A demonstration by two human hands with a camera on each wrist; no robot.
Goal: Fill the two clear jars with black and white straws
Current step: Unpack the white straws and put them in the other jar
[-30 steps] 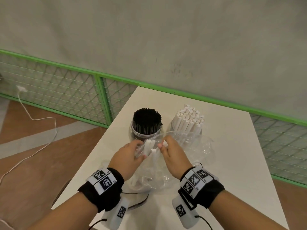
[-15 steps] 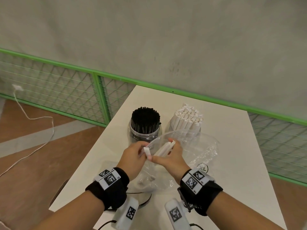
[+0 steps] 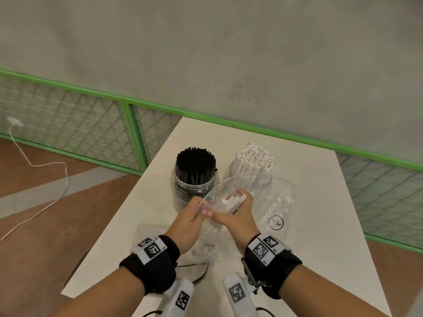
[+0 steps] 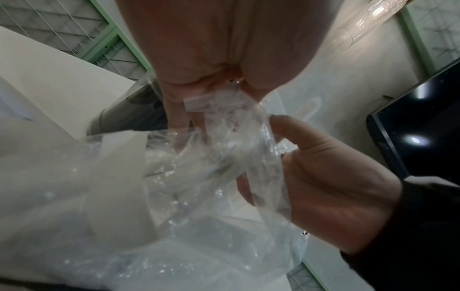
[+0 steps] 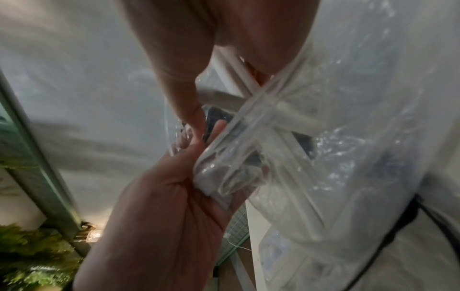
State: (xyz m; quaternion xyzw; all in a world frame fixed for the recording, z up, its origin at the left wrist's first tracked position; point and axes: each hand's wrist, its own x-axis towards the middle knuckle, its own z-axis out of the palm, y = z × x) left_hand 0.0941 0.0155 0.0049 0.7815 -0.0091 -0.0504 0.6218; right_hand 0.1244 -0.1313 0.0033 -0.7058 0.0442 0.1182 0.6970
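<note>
At the centre of the head view a small bundle of white straws (image 3: 231, 202) lies inside the mouth of a clear plastic bag (image 3: 270, 197), and the right hand (image 3: 238, 216) has its fingers curled around them; how many straws it holds is hard to count through the film. The left hand (image 3: 190, 216) pinches the bag's rim just beside it, the two thumbs nearly touching. In the left wrist view the bag (image 4: 199, 177) is a blur of glare and the straws inside are barely made out; in the right wrist view a few straws (image 5: 251, 110) cross under the plastic. Just above the hands in the head view stand the two clear jars side by side: the left jar (image 3: 194, 191) packed with black straws (image 3: 195, 160), the right jar (image 3: 254, 184) packed with white wrapped straws (image 3: 255, 156), its lower part veiled by the bag. All of it rests on a pale bench (image 3: 320, 213), whose near edge is cut off by the forearms. A green-framed mesh fence (image 3: 68, 124) runs behind, with a white cable (image 3: 45, 179) on the floor at left.
</note>
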